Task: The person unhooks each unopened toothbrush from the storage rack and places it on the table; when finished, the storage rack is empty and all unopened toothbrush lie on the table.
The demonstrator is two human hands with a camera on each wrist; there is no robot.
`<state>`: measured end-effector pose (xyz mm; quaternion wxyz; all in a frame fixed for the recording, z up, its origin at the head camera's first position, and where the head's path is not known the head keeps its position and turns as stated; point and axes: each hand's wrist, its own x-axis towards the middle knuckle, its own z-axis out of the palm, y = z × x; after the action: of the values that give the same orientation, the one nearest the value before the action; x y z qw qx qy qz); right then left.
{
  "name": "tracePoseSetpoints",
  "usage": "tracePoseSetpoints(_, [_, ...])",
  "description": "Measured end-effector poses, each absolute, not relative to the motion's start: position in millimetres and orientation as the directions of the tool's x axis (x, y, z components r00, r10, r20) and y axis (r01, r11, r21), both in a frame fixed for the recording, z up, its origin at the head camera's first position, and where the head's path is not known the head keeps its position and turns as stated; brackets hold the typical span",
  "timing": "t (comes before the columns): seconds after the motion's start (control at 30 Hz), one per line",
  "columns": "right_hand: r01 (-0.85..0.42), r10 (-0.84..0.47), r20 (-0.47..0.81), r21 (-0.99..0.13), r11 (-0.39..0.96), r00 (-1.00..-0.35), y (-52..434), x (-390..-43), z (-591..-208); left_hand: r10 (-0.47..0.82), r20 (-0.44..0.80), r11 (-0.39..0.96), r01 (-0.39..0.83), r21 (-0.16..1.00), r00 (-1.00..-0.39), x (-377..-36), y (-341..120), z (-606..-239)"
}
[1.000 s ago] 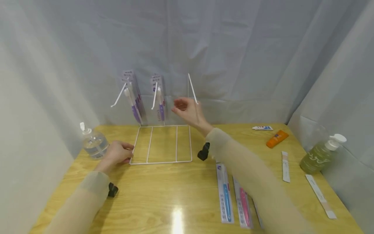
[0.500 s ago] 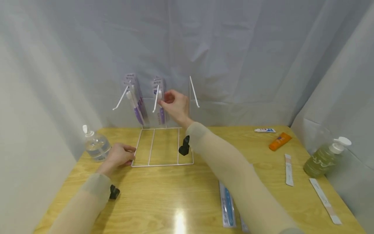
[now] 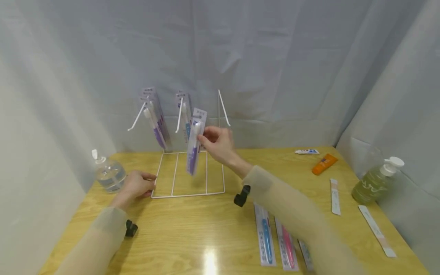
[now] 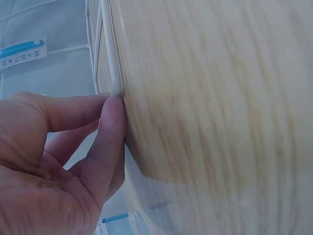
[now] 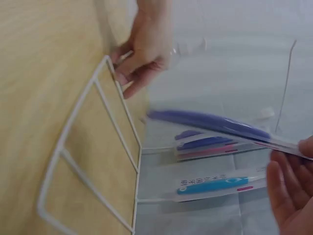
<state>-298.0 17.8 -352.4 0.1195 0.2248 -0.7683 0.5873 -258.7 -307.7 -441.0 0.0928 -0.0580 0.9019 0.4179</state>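
My right hand point(image 3: 221, 143) pinches a packaged purple toothbrush point(image 3: 195, 147) near its upper part. The pack hangs tilted in front of the white wire rack point(image 3: 188, 196), off the hooks. My left hand point(image 3: 136, 185) holds the rack's front left corner; in the left wrist view thumb and finger point(image 4: 110, 122) meet at the white wire. On the middle hook point(image 3: 179, 116) hangs a packaged blue toothbrush point(image 5: 215, 185). Packaged purple toothbrushes point(image 3: 156, 128) hang on the left hook point(image 3: 136, 117). The right hook point(image 3: 224, 109) bears nothing.
A clear pump bottle point(image 3: 110, 173) stands left of my left hand. Packaged blue point(image 3: 266, 238) and pink point(image 3: 288, 246) toothbrushes lie front right, partly under my right sleeve. Farther right are a small toothpaste tube point(image 3: 307, 151), an orange tube point(image 3: 324, 164), paper sachets point(image 3: 335, 196) and a green pump bottle point(image 3: 374, 185).
My right hand reached the middle hook, took the purple toothbrush pack off it and drew it forward and down. A blue toothbrush behind now shows. My left hand stays at the rack.
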Motion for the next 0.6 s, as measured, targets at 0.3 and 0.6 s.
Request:
tracePoseSetpoints(0.3, [-0.114, -0.386, -0.014, -0.945, 0.307, -0.922, 113.0, -231.8, -402.1, -0.036, -0.242, 0.619, -0.212, 0.756, -0.970, -260.3, -305.8, -437.4])
tracePoseSetpoints(0.6, [0.054, -0.284, -0.247, -0.834, 0.549, -0.927, 145.5, -216.0, -438.2, -0.027, -0.259, 0.635, -0.216, 0.742, -0.966, -259.3, -304.0, -435.4])
